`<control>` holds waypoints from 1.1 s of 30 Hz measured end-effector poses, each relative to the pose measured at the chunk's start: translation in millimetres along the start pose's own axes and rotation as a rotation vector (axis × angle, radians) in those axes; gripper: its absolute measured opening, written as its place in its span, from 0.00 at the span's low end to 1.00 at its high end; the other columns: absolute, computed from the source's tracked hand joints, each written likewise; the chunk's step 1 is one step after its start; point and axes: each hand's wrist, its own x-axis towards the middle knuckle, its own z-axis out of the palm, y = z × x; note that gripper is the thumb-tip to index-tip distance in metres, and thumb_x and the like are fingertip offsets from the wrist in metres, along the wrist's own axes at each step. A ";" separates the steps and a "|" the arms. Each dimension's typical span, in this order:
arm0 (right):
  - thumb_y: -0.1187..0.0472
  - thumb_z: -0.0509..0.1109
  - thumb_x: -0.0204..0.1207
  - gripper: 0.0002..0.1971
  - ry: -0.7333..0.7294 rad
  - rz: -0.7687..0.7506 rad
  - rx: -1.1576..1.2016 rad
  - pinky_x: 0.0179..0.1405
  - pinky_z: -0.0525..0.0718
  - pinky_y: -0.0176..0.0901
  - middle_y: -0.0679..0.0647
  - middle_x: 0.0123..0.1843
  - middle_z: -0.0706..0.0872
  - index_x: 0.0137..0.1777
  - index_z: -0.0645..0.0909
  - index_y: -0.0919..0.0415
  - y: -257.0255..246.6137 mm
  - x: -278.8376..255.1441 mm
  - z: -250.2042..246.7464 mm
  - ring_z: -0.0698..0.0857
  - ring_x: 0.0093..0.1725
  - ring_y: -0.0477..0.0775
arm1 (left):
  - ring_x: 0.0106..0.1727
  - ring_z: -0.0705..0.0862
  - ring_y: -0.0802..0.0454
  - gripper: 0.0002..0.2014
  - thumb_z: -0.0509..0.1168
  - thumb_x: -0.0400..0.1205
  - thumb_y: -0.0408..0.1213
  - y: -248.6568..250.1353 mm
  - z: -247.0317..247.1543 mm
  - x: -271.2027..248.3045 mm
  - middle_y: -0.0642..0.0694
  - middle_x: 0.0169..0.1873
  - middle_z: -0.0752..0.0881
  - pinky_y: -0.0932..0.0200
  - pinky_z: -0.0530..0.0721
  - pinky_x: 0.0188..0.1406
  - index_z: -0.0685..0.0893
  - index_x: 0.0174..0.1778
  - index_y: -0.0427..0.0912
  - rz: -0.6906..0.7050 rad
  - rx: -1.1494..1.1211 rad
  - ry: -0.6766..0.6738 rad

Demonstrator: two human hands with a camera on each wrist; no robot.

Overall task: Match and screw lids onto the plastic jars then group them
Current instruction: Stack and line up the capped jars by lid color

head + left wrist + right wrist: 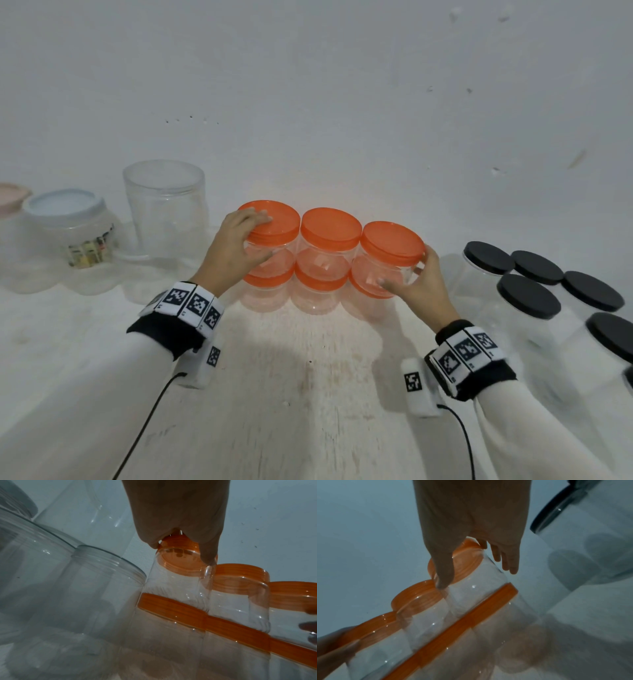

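My left hand [236, 246] curls over a jar top, thumb on its side. My right hand [419, 284] cups another jar's side. Both forearms reach forward, white sleeves, patterned wristbands.

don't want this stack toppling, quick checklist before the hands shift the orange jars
1. Left hand grips the top-left orange jar: ok.
2. Right hand grips the top-right orange jar: ok.
3. Top middle jar held by neither hand: not ok.
4. Lids fully screwed tight: cannot tell.
5. Black-lidded jars stand apart on the right: ok.
6. Open tall jar stands apart on the left: ok.
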 end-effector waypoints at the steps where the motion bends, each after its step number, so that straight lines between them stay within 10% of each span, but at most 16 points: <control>1: 0.63 0.82 0.63 0.47 -0.009 0.033 0.024 0.64 0.72 0.43 0.51 0.69 0.70 0.77 0.57 0.60 4.9 -1.7 2.6 0.71 0.71 0.54 | 0.73 0.67 0.52 0.27 0.76 0.71 0.37 0.3 0.1 -0.2 0.46 0.67 0.77 0.68 0.58 0.68 0.80 0.66 0.41 0.003 -0.002 0.002; 15: 0.61 0.80 0.66 0.42 0.045 0.102 -0.012 0.60 0.75 0.42 0.57 0.71 0.71 0.75 0.59 0.63 22.2 11.7 17.8 0.74 0.68 0.55 | 0.72 0.65 0.58 0.26 0.76 0.72 0.38 4.0 -1.1 -1.4 0.49 0.68 0.76 0.63 0.59 0.71 0.79 0.67 0.42 -0.007 -0.024 -0.002; 25: 0.56 0.82 0.63 0.53 0.007 0.103 -0.214 0.77 0.64 0.60 0.59 0.81 0.59 0.81 0.50 0.64 25.8 -0.6 6.9 0.61 0.79 0.60 | 0.73 0.66 0.52 0.27 0.73 0.74 0.43 9.0 -8.7 0.5 0.48 0.68 0.76 0.63 0.62 0.69 0.78 0.68 0.42 0.009 0.101 -0.066; 33: 0.62 0.75 0.72 0.17 0.050 -0.168 -0.455 0.61 0.67 0.36 0.55 0.62 0.77 0.60 0.79 0.62 25.7 -81.8 -56.6 0.76 0.65 0.55 | 0.72 0.70 0.40 0.23 0.70 0.78 0.44 35.4 -17.0 18.8 0.37 0.70 0.76 0.46 0.65 0.73 0.81 0.65 0.35 -0.030 0.205 -0.118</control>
